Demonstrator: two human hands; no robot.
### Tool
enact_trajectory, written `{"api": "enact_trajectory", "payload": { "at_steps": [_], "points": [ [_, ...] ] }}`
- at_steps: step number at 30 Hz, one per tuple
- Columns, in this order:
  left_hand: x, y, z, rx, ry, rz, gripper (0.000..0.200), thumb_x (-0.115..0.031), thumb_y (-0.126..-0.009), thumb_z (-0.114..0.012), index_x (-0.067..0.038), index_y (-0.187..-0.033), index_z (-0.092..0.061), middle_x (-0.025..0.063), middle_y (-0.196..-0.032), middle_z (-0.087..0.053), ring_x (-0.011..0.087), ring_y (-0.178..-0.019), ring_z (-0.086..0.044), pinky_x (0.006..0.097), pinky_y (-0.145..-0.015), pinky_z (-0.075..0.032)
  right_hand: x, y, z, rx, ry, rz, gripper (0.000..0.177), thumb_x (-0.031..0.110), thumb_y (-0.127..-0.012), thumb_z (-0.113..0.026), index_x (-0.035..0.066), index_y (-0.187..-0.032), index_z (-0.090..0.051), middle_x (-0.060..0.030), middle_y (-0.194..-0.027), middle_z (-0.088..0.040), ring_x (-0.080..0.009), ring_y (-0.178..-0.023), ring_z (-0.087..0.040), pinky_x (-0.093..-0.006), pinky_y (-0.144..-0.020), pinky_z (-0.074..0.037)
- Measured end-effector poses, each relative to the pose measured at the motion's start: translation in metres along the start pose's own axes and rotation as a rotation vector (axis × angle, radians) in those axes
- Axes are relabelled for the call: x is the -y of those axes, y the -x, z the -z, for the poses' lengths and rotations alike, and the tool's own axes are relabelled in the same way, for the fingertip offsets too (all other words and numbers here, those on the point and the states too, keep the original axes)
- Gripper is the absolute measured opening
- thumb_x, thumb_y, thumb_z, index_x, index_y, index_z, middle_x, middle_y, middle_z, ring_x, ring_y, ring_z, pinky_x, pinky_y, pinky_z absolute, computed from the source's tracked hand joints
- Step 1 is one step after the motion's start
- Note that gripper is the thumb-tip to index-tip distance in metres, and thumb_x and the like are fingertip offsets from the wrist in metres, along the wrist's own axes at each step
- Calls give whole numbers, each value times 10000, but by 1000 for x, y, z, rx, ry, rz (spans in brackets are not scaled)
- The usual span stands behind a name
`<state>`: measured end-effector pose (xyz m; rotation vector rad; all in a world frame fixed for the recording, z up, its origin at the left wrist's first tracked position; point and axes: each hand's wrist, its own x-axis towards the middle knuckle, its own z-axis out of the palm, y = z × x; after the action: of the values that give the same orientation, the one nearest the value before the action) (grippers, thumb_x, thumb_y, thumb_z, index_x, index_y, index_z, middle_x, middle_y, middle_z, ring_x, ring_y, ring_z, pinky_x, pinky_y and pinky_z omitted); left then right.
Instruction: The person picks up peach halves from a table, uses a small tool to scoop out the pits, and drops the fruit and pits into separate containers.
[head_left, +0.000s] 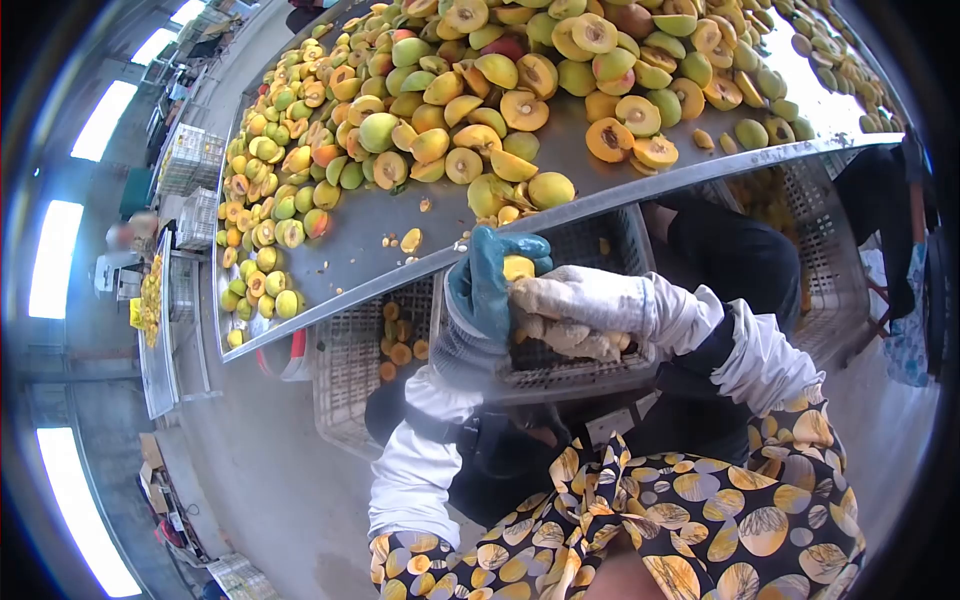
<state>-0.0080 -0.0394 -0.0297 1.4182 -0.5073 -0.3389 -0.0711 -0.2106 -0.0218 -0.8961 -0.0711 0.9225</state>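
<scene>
My left hand [487, 285], in a blue-coated glove, is closed around a yellow peach half [518, 267] at the metal table's near edge. My right hand [580, 308], in a soiled white glove, presses against that fruit with its fingers curled. Something small and brownish shows at the lower side of the right fist; what it is I cannot make out. Under both hands stands a plastic crate [590, 378]. Ahead, a large heap of halved peaches [430, 145] covers much of the metal table [365, 235].
The table's raised metal rim [400, 273] runs just beyond my hands. A second crate [340, 370] at the left holds several cut pieces. Another crate [815, 230] stands at the right, near a person's dark-clothed leg [870, 190]. Stacked crates [190, 160] and another fruit-covered table [160, 340] are farther left.
</scene>
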Motion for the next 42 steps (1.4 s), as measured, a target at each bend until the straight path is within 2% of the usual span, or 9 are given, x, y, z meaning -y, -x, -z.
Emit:
{"api": "enact_trajectory", "payload": {
  "at_steps": [2, 3, 9, 11, 14, 20, 32, 37, 42],
  "points": [
    [6, 1, 3, -108, -17, 59, 692, -534, -1084, -297, 23, -1002, -699, 128, -911, -729, 207, -817, -702, 341, -803, -568, 3, -2, -7, -243, 452, 119, 494, 488, -1038, -487, 44, -859, -606, -85, -559, -567, -167, -383, -537, -303, -366, -446],
    [2, 1, 5, -98, -99, 33, 690, -539, -1082, -304, 20, -999, -702, 127, -908, -729, 204, -813, -701, 337, -793, -569, -31, -37, 21, -372, 891, 847, 464, 468, -1008, -555, 29, -872, -615, -137, -547, -573, -258, -424, -591, -369, -407, -482],
    [-21, 16, 44, -257, -102, 371, 660, -560, -1062, -369, -10, -929, -709, 96, -859, -719, 205, -807, -691, 350, -769, -561, -25, -6, 9, -558, 1601, 614, 398, 474, -934, -653, 77, -937, -636, -122, -575, -614, -348, -537, -658, -469, -483, -517],
    [-44, 20, 64, -358, -661, 472, 607, -557, -1035, -450, -27, -900, -714, 86, -871, -728, 254, -803, -696, 407, -750, -562, -43, -8, 30, -754, 1516, 261, 405, 455, -923, -658, 53, -959, -645, -166, -672, -677, -380, -630, -694, -484, -560, -552],
    [-44, 3, 80, -316, -2001, 58, 441, -453, -980, -588, -38, -983, -735, 139, -1010, -714, 277, -926, -677, 415, -823, -521, -48, -4, 44, -851, 1437, 201, 447, 464, -922, -649, 19, -965, -649, -196, -776, -707, -383, -738, -713, -477, -647, -572],
    [10, -115, 33, 161, -1435, 324, 655, -346, -846, -752, -95, -1408, -529, 195, -1356, -605, 335, -1240, -597, 382, -1060, -481, -43, 0, 47, -775, 1408, 25, 469, 462, -937, -616, 1, -1018, -652, -217, -856, -720, -397, -826, -712, -484, -740, -570],
    [0, -101, 126, 18, -1505, 321, 556, -241, -761, -753, -47, -1259, -601, 220, -1242, -640, 378, -1057, -672, 437, -901, -563, -23, 9, 22, -745, 1063, 207, 454, 448, -952, -626, -1, -1021, -620, -172, -781, -699, -328, -707, -711, -441, -646, -557],
    [-6, -47, 128, 97, 545, 241, 609, -353, -867, -652, -32, -1373, -546, 222, -1195, -667, 216, -885, -711, 261, -570, -548, 17, 31, -10, -333, 217, 277, 419, 425, -1028, -529, 9, -1028, -570, -21, -683, -568, -80, -465, -538, -228, -403, -439],
    [-27, -13, 36, -34, 717, 422, 698, -549, -982, -487, -40, -1458, -444, 191, -1322, -611, 230, -1007, -680, 335, -764, -588, 28, 12, -25, -458, 582, 243, 421, 444, -1012, -538, 29, -1003, -609, -85, -689, -623, -196, -535, -636, -324, -500, -513]
  ]
}}
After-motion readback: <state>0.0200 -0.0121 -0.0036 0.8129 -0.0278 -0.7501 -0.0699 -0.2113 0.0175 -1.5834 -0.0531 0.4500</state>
